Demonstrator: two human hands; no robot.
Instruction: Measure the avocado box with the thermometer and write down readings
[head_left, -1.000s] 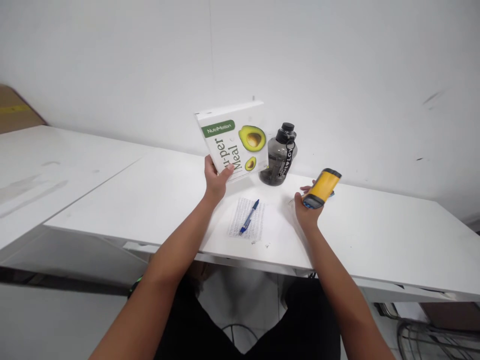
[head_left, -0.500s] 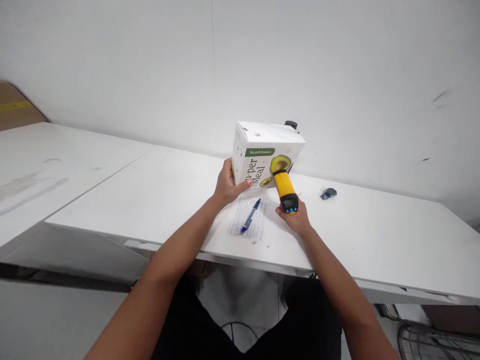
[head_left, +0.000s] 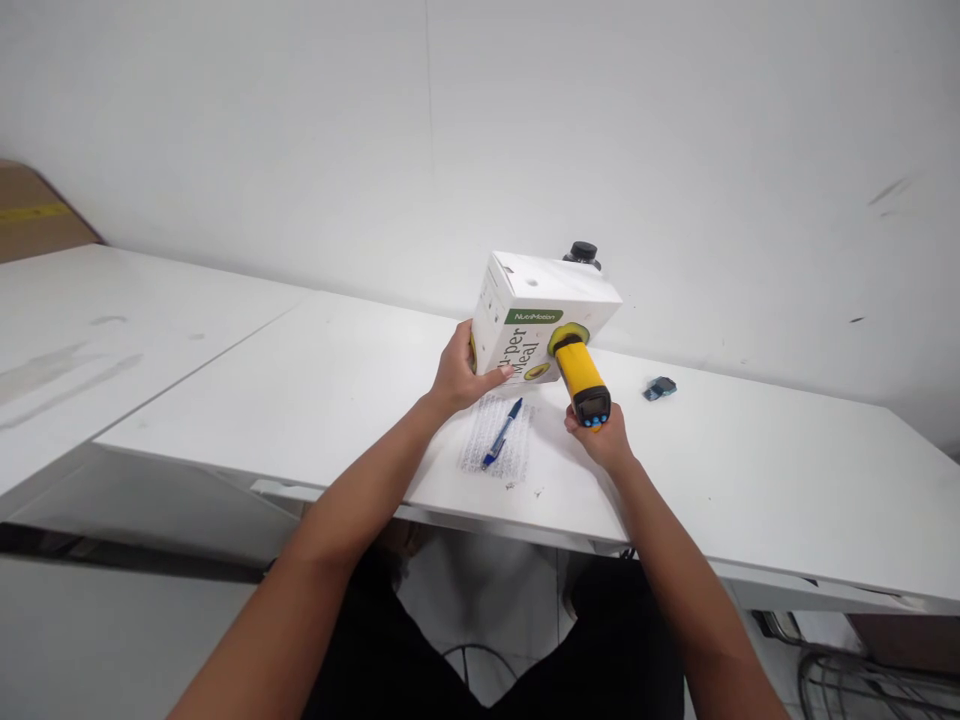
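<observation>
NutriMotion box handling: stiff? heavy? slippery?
The box is probably stiff: its edges look straight and its faces flat. It's likely light for its size, as only the left hand grips it. Smooth-looking panels may make it somewhat slippery.

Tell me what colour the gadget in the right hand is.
The gadget is yellow and black with blue buttons; the head view shows it.

One head-worn view, facing forward and down.
From above black trousers [head_left: 615, 640], it looks across the nearby flat white tabletop [head_left: 750, 460] to the pale smooth wall [head_left: 300, 120] beyond, bare hands [head_left: 454, 375] mid-frame.
</observation>
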